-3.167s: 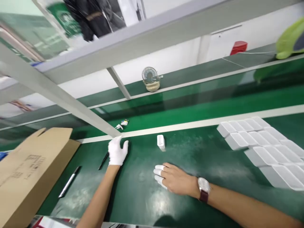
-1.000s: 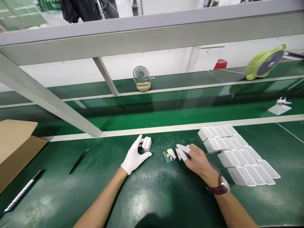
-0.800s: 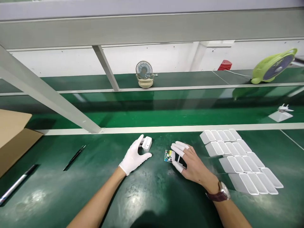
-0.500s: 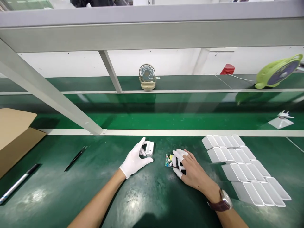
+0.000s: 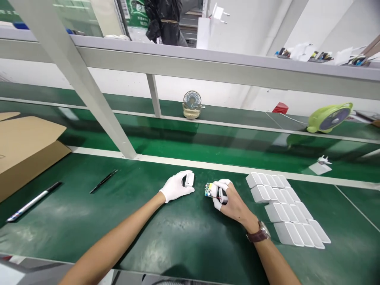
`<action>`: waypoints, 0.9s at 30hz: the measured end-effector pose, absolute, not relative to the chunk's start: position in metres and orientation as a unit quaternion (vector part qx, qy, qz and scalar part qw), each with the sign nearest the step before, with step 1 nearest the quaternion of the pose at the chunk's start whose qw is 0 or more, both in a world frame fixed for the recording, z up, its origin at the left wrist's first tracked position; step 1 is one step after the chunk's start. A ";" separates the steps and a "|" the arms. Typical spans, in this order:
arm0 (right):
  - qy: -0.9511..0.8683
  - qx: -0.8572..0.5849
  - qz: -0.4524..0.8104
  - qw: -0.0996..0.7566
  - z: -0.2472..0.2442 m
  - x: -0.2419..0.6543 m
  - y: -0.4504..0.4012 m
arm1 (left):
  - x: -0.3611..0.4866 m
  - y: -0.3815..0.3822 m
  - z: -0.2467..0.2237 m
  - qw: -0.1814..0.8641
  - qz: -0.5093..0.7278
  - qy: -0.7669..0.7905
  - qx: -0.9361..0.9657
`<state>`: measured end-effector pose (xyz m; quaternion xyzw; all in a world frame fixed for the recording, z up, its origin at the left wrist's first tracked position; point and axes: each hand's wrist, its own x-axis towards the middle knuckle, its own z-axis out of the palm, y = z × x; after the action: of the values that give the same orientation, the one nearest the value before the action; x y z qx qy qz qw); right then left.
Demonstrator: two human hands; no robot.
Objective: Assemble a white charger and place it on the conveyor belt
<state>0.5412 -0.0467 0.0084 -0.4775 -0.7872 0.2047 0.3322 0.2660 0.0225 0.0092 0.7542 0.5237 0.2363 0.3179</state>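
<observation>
My left hand (image 5: 175, 187), in a white glove, has its fingers and thumb curled round a small white charger housing (image 5: 190, 179) on the green bench. White finger cots cover several fingertips of my right hand (image 5: 234, 204). Those fingers pinch a small circuit board (image 5: 208, 190) with a yellow component on it. A white and black piece (image 5: 222, 196) sits under the same hand, partly hidden by the fingers. Between the board and the housing there is a short gap.
Rows of white open housings (image 5: 285, 211) stand to the right. Black tweezers (image 5: 103, 181), a marker pen (image 5: 34, 202) and a cardboard box (image 5: 32, 158) are at the left. A slanted metal post (image 5: 97, 107) rises from the bench's back edge. A small fan (image 5: 192, 103) stands behind.
The view has tilted and shifted. My right hand has closed more tightly about the circuit board and lifted it slightly. My left hand stays at the white housing.
</observation>
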 end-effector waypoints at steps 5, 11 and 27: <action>-0.780 -0.449 0.204 0.386 0.042 0.535 -0.040 | 0.278 0.006 0.009 0.291 0.310 0.503 0.753; -0.767 -0.437 0.183 0.433 0.029 0.518 -0.039 | 0.285 -0.013 -0.010 0.263 0.390 0.446 0.761; -0.827 -0.402 0.132 0.370 0.008 0.507 -0.057 | 0.273 -0.009 -0.028 0.170 0.384 0.319 0.850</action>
<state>0.5073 -0.0573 0.0083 -0.4019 -0.8273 0.1319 0.3696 0.2733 -0.0089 -0.0277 0.8499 0.3189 0.3837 0.1695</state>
